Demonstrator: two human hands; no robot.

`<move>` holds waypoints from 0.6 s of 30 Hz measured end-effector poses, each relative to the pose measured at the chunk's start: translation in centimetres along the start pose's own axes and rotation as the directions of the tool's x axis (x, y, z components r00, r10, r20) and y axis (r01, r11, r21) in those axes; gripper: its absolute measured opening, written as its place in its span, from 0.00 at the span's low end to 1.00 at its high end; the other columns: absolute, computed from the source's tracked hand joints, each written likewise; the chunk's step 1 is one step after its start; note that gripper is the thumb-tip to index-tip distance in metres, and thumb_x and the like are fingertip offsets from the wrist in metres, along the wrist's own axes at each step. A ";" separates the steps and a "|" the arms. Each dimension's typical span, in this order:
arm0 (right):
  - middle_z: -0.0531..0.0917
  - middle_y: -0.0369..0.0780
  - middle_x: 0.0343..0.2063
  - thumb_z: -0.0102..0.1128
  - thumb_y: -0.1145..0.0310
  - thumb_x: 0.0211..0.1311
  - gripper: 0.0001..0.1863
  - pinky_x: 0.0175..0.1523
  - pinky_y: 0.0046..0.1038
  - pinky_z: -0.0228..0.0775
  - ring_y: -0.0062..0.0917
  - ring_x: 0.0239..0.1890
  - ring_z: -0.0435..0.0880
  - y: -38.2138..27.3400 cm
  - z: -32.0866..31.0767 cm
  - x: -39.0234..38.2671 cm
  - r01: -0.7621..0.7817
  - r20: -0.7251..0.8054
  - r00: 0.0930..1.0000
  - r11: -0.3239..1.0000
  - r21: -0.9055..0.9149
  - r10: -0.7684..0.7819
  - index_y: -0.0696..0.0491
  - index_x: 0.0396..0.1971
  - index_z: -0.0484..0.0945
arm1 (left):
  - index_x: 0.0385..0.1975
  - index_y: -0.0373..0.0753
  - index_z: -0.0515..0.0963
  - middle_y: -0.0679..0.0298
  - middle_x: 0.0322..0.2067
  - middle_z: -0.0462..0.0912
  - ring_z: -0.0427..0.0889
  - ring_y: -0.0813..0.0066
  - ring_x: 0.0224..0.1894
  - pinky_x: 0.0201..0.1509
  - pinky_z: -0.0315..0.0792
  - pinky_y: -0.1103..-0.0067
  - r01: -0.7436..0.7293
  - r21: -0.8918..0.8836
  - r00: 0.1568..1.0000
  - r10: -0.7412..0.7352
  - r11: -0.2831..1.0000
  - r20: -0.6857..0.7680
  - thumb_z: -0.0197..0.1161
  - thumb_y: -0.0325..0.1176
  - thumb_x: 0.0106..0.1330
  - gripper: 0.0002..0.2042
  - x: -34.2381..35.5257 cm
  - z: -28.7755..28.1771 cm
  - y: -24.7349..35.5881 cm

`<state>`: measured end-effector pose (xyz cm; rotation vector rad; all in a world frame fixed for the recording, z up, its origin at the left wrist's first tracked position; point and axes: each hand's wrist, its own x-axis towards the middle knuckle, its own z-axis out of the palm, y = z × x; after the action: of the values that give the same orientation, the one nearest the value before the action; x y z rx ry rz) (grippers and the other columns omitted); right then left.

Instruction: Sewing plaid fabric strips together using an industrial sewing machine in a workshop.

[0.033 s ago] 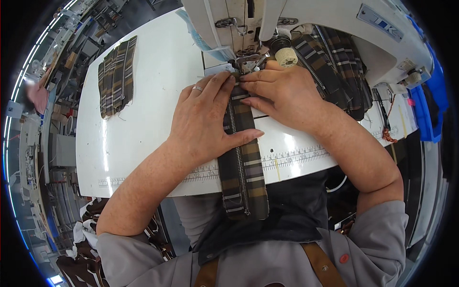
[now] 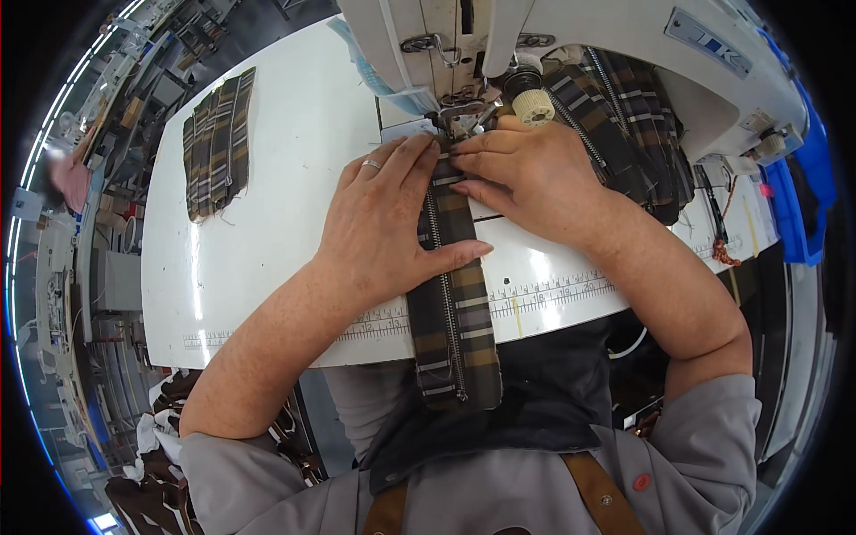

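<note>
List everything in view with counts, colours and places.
table: one, white, centre
measuring scale: one, dark, near table edge
sewing machine: one, white, top centre-right
zippered plaid strip: one, dark and brown, crossing the near edge
loose plaid piece: one, brown and grey, table's left
zippered plaid pieces: several, dark, below the machine's right part
plastic piece: one, blue, far right
thin sheet: one, pale blue, at the machine's left
background clutter: uncountable, mixed colours, far left
sleeves: two, grey, bottom
left hand: one, bare, ringed, on the strip
right hand: one, bare, at the strip's far end
</note>
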<state>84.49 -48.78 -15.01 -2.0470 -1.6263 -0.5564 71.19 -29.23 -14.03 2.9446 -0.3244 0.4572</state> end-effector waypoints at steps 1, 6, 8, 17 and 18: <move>0.91 0.33 0.38 0.76 0.56 0.56 0.16 0.43 0.34 0.82 0.28 0.43 0.87 0.1 0.0 -0.2 0.007 -0.008 1.000 1.000 -0.001 -0.007 0.51 0.39 0.91 | 0.66 0.26 0.73 0.46 0.66 0.74 0.73 0.46 0.69 0.72 0.67 0.57 -0.037 -0.037 0.999 0.037 0.999 -0.003 0.76 0.66 0.53 0.51 0.2 0.2 -0.2; 0.91 0.35 0.38 0.74 0.54 0.58 0.18 0.45 0.36 0.81 0.30 0.44 0.88 -0.3 -0.5 -0.2 -0.014 0.018 1.000 1.000 0.012 0.014 0.53 0.40 0.90 | 0.66 0.26 0.72 0.44 0.68 0.73 0.71 0.45 0.72 0.73 0.67 0.56 -0.032 -0.083 0.999 0.034 0.996 0.014 0.78 0.63 0.53 0.50 0.3 0.1 -0.2; 0.90 0.36 0.39 0.73 0.53 0.58 0.19 0.45 0.37 0.81 0.31 0.44 0.88 -0.3 -0.5 -0.2 -0.015 0.014 1.000 1.000 -0.005 0.015 0.53 0.40 0.90 | 0.67 0.26 0.72 0.44 0.68 0.73 0.71 0.45 0.72 0.73 0.67 0.56 -0.046 -0.088 0.999 0.047 0.995 0.001 0.78 0.62 0.53 0.50 0.4 0.3 -0.2; 0.88 0.37 0.36 0.73 0.49 0.56 0.24 0.45 0.37 0.81 0.32 0.44 0.87 -0.2 -0.5 -0.3 -0.026 0.037 0.999 1.000 0.015 0.026 0.54 0.42 0.90 | 0.68 0.27 0.72 0.44 0.69 0.72 0.70 0.44 0.73 0.77 0.63 0.56 -0.050 -0.066 0.999 0.050 0.997 0.009 0.80 0.60 0.52 0.50 0.5 0.3 -0.1; 0.88 0.37 0.37 0.73 0.49 0.56 0.24 0.45 0.37 0.81 0.33 0.44 0.87 -0.2 -0.5 -0.3 -0.024 0.033 0.999 1.000 0.011 0.024 0.54 0.42 0.89 | 0.68 0.27 0.72 0.44 0.69 0.72 0.70 0.44 0.73 0.77 0.63 0.56 -0.043 -0.103 0.999 0.044 0.994 0.005 0.80 0.60 0.53 0.49 0.5 0.4 -0.2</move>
<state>84.18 -49.31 -14.73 -2.0745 -1.6178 -0.5070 71.80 -29.23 -14.32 2.8442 -0.4013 0.4224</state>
